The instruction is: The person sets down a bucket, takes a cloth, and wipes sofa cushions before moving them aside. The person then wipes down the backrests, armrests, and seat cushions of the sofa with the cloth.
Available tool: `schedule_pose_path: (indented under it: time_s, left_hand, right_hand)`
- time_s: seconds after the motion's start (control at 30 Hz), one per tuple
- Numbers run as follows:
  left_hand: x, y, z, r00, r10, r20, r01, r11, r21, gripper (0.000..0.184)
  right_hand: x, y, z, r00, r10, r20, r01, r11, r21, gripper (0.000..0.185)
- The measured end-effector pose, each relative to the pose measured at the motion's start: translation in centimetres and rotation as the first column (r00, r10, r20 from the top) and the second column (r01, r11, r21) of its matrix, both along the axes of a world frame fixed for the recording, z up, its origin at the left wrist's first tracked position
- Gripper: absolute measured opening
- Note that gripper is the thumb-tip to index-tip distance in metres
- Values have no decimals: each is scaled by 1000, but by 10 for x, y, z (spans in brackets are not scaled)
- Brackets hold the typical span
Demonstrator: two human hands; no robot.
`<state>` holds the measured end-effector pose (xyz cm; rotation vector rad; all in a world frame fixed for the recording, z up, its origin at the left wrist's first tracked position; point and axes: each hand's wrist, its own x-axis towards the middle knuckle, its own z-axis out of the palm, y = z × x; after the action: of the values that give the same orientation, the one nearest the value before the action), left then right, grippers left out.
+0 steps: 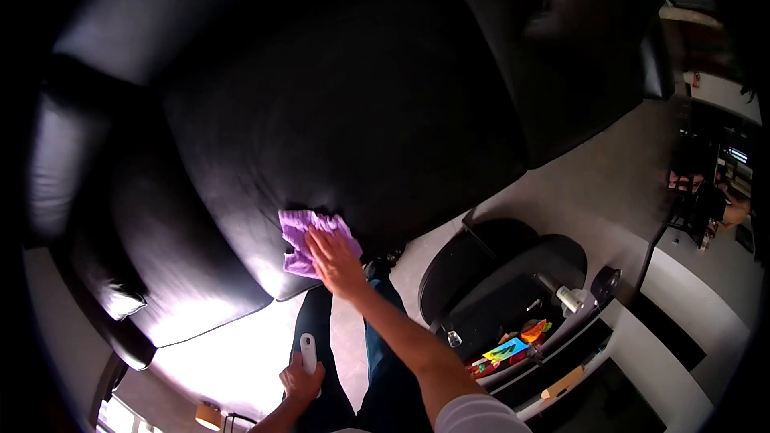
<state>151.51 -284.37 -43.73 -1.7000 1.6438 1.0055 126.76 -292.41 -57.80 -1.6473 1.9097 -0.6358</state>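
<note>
My right hand lies flat with fingers stretched out on a crumpled purple cloth, pressing it against the front edge of a black leather sofa. Lower down, over my left thigh, my left hand is closed around a white handle with a small hole near its rounded end. The rest of that tool is hidden by the hand and leg, so its kind cannot be made out.
Behind my right arm stands a dark rounded coffee table carrying a white bottle, a small glass and colourful packets. Sofa cushions rise on the left. Bright light falls on the floor at lower left.
</note>
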Motion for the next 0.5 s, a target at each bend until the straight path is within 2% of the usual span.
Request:
schedule_pose_path:
  time_s: [0.03,0.07,0.1,0.13,0.17,0.2,0.23,0.27,0.33,0.4,0.47,0.5]
  left_hand:
    - [-3,-1,-2,1000,-6,-14,6,1000,-19,42]
    - [-5,-2,-2,1000,-12,-10,12,1000,-17,42]
    - [-6,-4,-2,1000,-3,6,3,1000,-8,41]
    - [-8,-3,-2,1000,7,22,-7,1000,1,40]
    - [-8,-1,-2,1000,1,25,-1,1000,3,40]
    - [-9,2,-2,1000,-6,16,6,1000,-10,39]
    - [-9,4,-3,1000,-12,6,13,1000,-23,38]
    - [-10,6,-3,1000,-19,10,19,1000,-20,38]
    - [-12,10,-4,999,-34,-18,33,999,-43,38]
    - [-14,9,0,999,-32,-16,31,999,-32,38]
    - [-14,6,-1,999,-30,-22,30,999,-16,38]
    - [-12,5,-3,999,-40,-19,39,999,-23,37]
  right_hand:
    - [-16,-2,-6,998,60,-2,-60,998,-27,54]
    - [-44,-6,-1,992,38,-117,-50,994,-98,48]
    - [-68,-2,-13,998,-52,-46,48,995,-88,51]
    - [-96,-7,5,966,-257,3,256,965,54,45]
    - [-126,-5,3,932,-342,-123,352,933,72,42]
    - [-160,4,-10,902,-337,-270,376,920,108,47]
    - [-190,17,-17,818,-337,-466,376,927,-10,52]
    - [-220,22,-12,755,-341,-560,453,889,70,55]
    - [-283,55,-44,611,-580,-539,595,785,-171,53]
    - [-333,81,-68,447,-747,-492,775,598,-204,54]
    - [-348,90,-75,439,-739,-510,739,620,-262,56]
    - [-347,92,-82,434,-779,-452,774,580,-256,57]
